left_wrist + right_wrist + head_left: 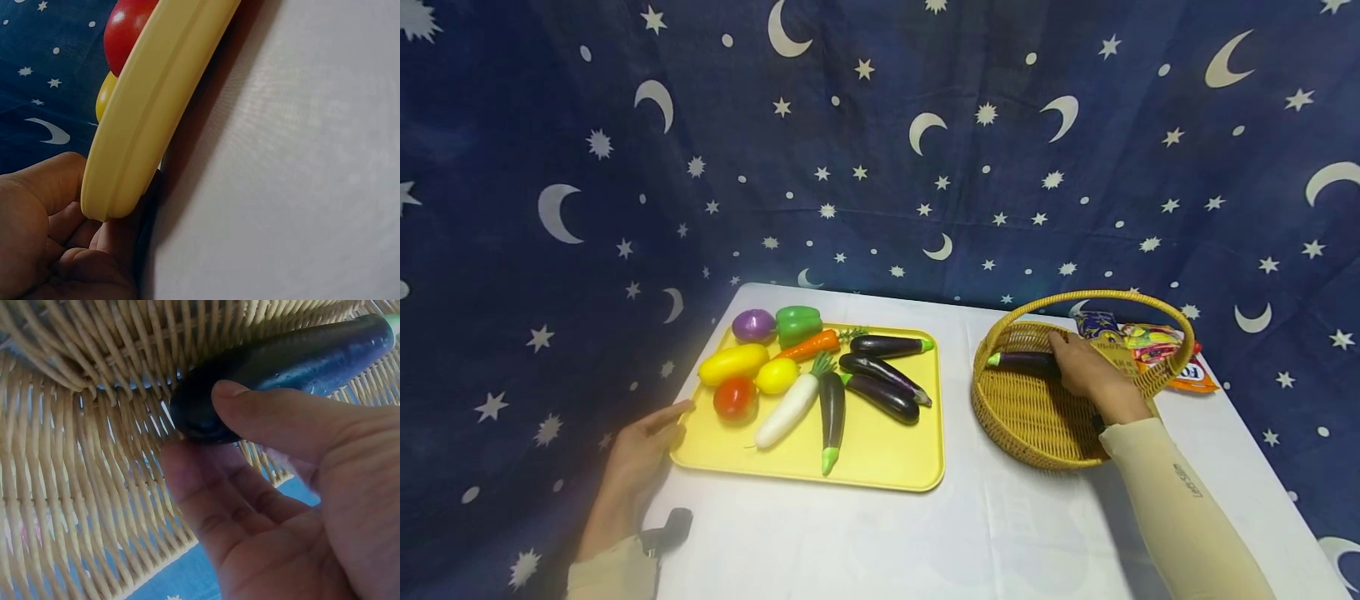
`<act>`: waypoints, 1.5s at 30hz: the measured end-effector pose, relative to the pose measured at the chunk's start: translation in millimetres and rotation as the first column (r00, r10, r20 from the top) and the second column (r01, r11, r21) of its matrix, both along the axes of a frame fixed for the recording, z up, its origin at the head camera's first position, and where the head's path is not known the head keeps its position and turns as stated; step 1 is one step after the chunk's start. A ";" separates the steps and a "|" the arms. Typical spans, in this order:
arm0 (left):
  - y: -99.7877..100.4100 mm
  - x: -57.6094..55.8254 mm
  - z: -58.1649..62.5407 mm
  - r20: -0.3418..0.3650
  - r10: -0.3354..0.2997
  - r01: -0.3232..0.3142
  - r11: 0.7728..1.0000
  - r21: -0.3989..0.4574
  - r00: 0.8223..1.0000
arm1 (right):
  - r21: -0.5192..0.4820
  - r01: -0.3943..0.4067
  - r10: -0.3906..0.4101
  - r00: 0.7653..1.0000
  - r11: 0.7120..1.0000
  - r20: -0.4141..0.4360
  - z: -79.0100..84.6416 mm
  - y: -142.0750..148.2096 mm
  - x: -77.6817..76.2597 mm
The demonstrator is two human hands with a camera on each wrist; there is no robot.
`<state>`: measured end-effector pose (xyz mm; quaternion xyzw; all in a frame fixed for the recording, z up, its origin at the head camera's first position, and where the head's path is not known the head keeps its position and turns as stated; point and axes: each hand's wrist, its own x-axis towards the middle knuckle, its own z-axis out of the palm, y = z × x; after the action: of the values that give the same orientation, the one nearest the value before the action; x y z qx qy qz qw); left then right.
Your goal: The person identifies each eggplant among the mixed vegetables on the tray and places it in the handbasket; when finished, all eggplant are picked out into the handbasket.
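Note:
Inside the wicker basket point(1037, 421), my right hand point(1086, 375) holds a dark purple eggplant point(1024, 362), its green stem end pointing left. The right wrist view shows the thumb across the eggplant's point(294, 359) blunt end and the fingers beneath it, close to the woven wall. On the left, my left hand point(638, 450) grips the yellow tray point(880, 462) at its left edge. Up close in the left wrist view, the thumb lies against the rim point(134, 125) and curled fingers reach under it. The tray bears several eggplants point(880, 397) and a white radish point(787, 411).
Also on the tray are a tomato point(735, 399), a lemon point(777, 377), a carrot point(808, 345), a green pepper point(798, 325), a purple vegetable point(754, 326) and a long yellow fruit point(733, 364). Colourful snack packets point(1150, 342) lie behind the basket, whose handle point(1086, 294) arches over it.

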<state>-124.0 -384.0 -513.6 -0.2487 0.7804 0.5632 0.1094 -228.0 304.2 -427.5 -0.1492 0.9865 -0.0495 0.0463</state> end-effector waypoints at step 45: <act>-0.1 1.9 6.2 0.034 -0.014 0.017 0.996 -0.083 0.999 | -0.021 0.008 -0.009 0.998 1.000 -0.058 14.9 -18.2 20.5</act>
<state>-122.1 -384.1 -507.3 -0.2565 0.8031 0.5251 0.1163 -207.5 286.0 -412.6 -0.1470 0.9875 -0.0555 0.0158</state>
